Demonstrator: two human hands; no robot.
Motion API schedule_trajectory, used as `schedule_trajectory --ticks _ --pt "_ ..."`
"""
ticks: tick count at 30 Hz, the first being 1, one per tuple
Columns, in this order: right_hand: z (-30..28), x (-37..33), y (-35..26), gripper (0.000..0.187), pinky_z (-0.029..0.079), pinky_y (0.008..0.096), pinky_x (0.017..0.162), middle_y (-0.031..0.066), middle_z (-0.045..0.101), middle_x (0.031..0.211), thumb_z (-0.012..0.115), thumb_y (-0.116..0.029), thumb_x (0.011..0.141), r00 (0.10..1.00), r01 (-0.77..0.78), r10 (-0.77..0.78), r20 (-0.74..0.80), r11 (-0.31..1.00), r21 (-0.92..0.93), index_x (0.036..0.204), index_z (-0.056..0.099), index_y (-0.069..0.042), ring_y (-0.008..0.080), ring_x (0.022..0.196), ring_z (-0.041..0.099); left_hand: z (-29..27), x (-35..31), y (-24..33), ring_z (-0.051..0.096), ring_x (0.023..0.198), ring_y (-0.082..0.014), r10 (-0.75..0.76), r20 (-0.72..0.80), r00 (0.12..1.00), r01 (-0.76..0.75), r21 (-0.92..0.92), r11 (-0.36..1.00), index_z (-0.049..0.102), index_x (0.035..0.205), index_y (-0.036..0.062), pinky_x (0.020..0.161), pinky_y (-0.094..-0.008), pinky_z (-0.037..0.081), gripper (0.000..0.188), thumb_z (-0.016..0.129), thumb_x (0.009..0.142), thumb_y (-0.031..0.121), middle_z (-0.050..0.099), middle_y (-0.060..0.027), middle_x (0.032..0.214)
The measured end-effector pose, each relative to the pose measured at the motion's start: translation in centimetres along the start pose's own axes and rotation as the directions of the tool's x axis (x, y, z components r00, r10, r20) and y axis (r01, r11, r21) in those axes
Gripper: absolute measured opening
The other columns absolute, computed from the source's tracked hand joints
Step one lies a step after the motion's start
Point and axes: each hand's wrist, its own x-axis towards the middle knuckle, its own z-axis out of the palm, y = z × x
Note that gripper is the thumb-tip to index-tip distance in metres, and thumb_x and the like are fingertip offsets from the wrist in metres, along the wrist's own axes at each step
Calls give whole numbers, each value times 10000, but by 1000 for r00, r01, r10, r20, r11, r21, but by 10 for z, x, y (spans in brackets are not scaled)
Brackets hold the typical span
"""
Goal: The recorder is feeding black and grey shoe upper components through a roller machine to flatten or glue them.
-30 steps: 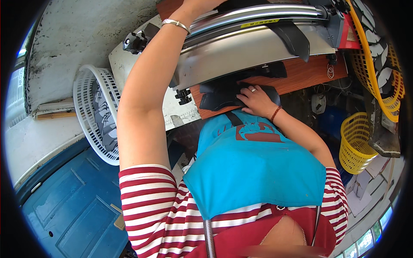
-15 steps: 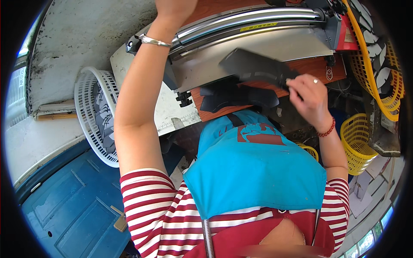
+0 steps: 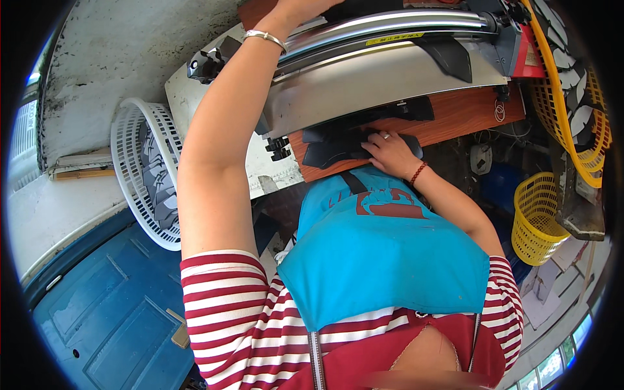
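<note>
Nearest the body, the right hand (image 3: 390, 153) rests its fingers on a black piece (image 3: 324, 155) lying on the wooden table (image 3: 469, 109), perhaps steadying it; whether it pinches, one cannot tell. Beyond, a metal plate (image 3: 338, 91) supports another black piece (image 3: 450, 58) reaching under the roller (image 3: 390, 25); farthest, the left hand (image 3: 304, 8) is cropped, its grip unclear.

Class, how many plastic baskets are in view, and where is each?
3: a white basket at left; at right, an upper yellow basket and a lower yellow basket. Others may be hidden.
</note>
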Motion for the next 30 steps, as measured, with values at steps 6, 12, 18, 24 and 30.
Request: schedule_trajectory --ticks 6,12,18,24,30 --pt "1 -25 17 220 551 397 756 78 657 970 750 -138 797 996 -34 23 87 992 121 1006 727 -72 276 841 667 -32 -1 37 638 683 -187 -236 -49 971 186 -466 865 604 981 34 498 -327 578 117 623 880 92 628 -72 841" --pt "-182 -7 -19 286 532 350 599 89 656 856 722 61 701 964 -71 122 -236 974 213 961 710 -59 261 707 661 -58 -17 23 697 780 -242 111 -357 928 -220 -282 934 680 1243 35 680 -356 603 378 573 880 41 714 -128 1092" --pt "-208 27 19 281 526 350 614 81 644 861 727 51 729 906 -236 177 -384 965 -111 987 718 -60 280 704 651 -5 -7 -25 696 838 -390 319 100 943 -323 519 791 769 1063 86 787 -436 548 375 570 970 390 746 -176 979" --pt "-150 66 39 279 530 361 607 57 647 826 724 -2 756 866 -11 -42 -498 995 -102 1015 703 -103 271 693 651 29 7 -33 694 912 -365 -51 291 955 -38 293 955 776 1063 123 826 -439 557 291 558 945 275 740 -152 1042" --pt "-35 -9 36 254 555 432 780 131 690 887 705 -58 817 978 -123 150 -146 976 178 1070 686 -57 326 875 686 -2 7 -17 698 843 -297 97 88 991 -106 107 989 725 1034 -42 793 -414 536 281 739 818 136 738 -197 924"
